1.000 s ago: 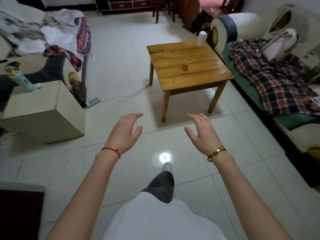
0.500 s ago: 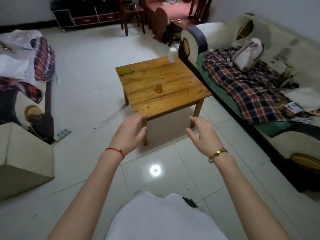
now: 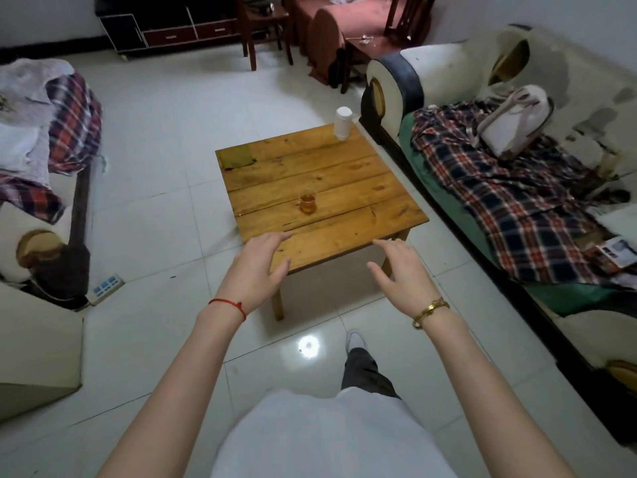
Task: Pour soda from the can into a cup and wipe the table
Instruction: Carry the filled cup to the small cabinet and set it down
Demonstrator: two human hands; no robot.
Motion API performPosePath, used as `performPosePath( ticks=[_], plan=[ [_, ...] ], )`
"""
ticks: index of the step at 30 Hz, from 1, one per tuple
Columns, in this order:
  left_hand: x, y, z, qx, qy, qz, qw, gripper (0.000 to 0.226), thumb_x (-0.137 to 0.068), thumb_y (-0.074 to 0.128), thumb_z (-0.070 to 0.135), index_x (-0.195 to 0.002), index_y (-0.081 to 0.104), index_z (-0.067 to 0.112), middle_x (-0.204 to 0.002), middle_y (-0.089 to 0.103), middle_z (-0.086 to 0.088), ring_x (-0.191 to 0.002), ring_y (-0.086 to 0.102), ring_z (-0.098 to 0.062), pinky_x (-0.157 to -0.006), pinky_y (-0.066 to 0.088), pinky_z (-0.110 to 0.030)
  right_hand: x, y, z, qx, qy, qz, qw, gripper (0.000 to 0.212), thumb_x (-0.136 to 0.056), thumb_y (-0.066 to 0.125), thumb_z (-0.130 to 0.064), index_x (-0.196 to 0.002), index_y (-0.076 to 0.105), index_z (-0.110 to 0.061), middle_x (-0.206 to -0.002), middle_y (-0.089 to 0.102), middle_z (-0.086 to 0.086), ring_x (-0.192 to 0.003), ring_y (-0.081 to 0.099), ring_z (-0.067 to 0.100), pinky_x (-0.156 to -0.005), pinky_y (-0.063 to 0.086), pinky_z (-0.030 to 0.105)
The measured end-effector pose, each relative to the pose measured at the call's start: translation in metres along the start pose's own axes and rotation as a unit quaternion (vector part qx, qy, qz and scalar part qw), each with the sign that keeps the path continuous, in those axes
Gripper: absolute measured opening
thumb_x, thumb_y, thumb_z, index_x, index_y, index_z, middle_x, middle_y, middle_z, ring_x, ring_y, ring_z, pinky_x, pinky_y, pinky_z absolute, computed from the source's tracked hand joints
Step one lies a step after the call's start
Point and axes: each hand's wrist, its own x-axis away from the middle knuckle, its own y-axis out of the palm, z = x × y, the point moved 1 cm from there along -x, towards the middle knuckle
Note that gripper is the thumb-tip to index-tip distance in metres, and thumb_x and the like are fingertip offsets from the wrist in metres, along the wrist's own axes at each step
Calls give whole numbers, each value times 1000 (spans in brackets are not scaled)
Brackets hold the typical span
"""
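Closer now, both empty hands, left (image 3: 256, 267) and right (image 3: 405, 274), fingers spread, face the upright cup (image 3: 307, 201).

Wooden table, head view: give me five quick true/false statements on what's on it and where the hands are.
1. The glass cup on the wooden table holds amber liquid. True.
2. The white container stands at the table's near edge. False: it stands at the far corner, next to the sofa.
3. The left hand grips the cup. False: it is open and empty, well short of the cup.
4. The right hand is open and empty. True.
5. A green cloth lies at the far left corner. True.
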Motion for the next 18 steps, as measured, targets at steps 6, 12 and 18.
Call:
performPosePath(
  ticks=[6,12,18],
  plan=[
    [-92,16,15,9,-55,30,998,46,-97,53,28,-142,45,22,-141,52,2,-132,44,-15,-108,36,-31,-113,-38,40,9,-50,-33,998,51,-95,48,-40,-142,40,-18,-144,44,0,-142,26,18,-117,27,38],
    [-169,27,27,21,-117,70,990,48,-97,53,28,-144,43,22,-143,50,1,-133,44,-17,-109,37,-32,-214,-63,65,30,-105,-61,992,50,-96,47,-38,-141,41,-17,-143,45,1,-142,27,18,-117,25,33],
    [-214,39,17,31,-180,96,979,50,-97,54,25,-145,42,22,-144,50,0,-133,45,-18,-111,39,-36,-282,-55,75,25,-130,-107,985,49,-97,47,-37,-140,42,-15,-142,46,3,-139,31,19,-115,30,38]
  ],
)
